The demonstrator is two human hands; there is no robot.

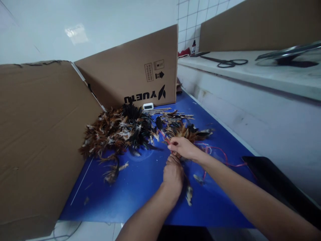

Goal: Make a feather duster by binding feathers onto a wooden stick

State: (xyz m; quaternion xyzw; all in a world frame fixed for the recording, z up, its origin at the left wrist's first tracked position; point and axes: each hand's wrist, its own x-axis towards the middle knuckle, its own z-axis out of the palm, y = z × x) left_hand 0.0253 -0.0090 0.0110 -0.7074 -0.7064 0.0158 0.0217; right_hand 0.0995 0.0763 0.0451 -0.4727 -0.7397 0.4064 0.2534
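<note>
My right hand (184, 147) is closed in a pinch on a pink string (164, 136), which slants up and left from the fingertips. Just below it, my left hand (173, 172) is curled shut, its fingers touching or nearly touching the right ones. What the left hand grips is hidden by its fingers. Right behind both hands lie brown and black feathers (182, 131). More of the pink string (223, 152) loops over the blue table (140, 201) to the right, partly behind my right forearm. A few loose feathers (189, 195) lie beside my left wrist.
A big heap of brown and black feathers (110, 134) lies left of my hands. Behind it are thin sticks (160, 109) and a small white digital display (148, 106). Cardboard panels (120, 73) wall the left and back. Black scissors (232, 62) rest on the right ledge (276, 72).
</note>
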